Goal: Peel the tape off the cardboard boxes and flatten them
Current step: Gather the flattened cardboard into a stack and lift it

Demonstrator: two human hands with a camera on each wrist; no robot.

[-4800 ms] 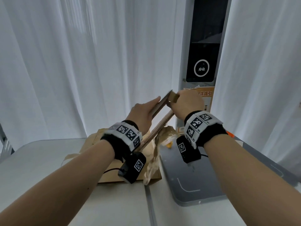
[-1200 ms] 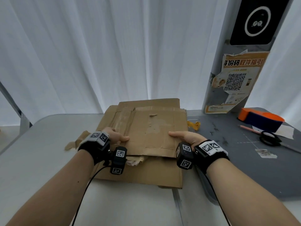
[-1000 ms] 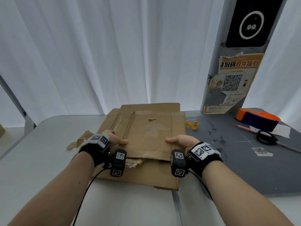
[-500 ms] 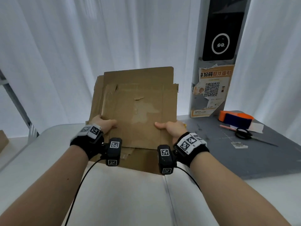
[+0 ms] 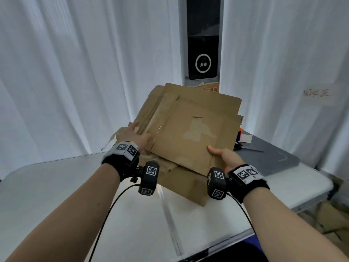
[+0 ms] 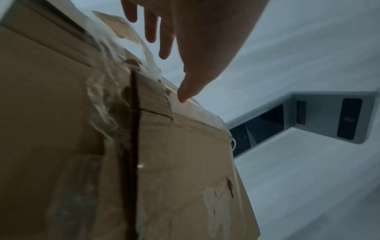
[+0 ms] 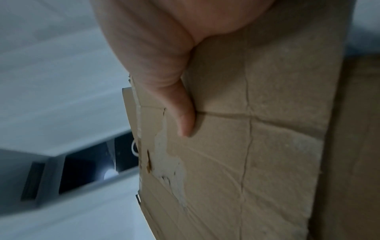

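A stack of flattened brown cardboard boxes [image 5: 190, 133] hangs in the air above the table, tilted with its near right corner low. My right hand [image 5: 224, 157] grips its near right edge, with the thumb [image 7: 180, 116] on the top sheet and the other fingers hidden beneath. Against the stack's left edge lies my left hand [image 5: 135, 136] with straight fingers. In the left wrist view only its thumb tip [image 6: 185, 95] touches the cardboard [image 6: 174, 162]. Crumpled clear tape [image 6: 107, 91] clings along a seam near that hand.
A white table [image 5: 56, 186] lies below, with a grey mat [image 5: 273, 157] on its right part holding scissors [image 5: 245, 147]. Behind the stack a grey pillar carries a black screen [image 5: 203, 59]. White curtains surround. More cardboard [image 5: 332, 220] lies on the floor at right.
The stack has come up off the table and swung to the right, tilting. My left hand's fingers have straightened on its left edge, while my right hand keeps its grip.
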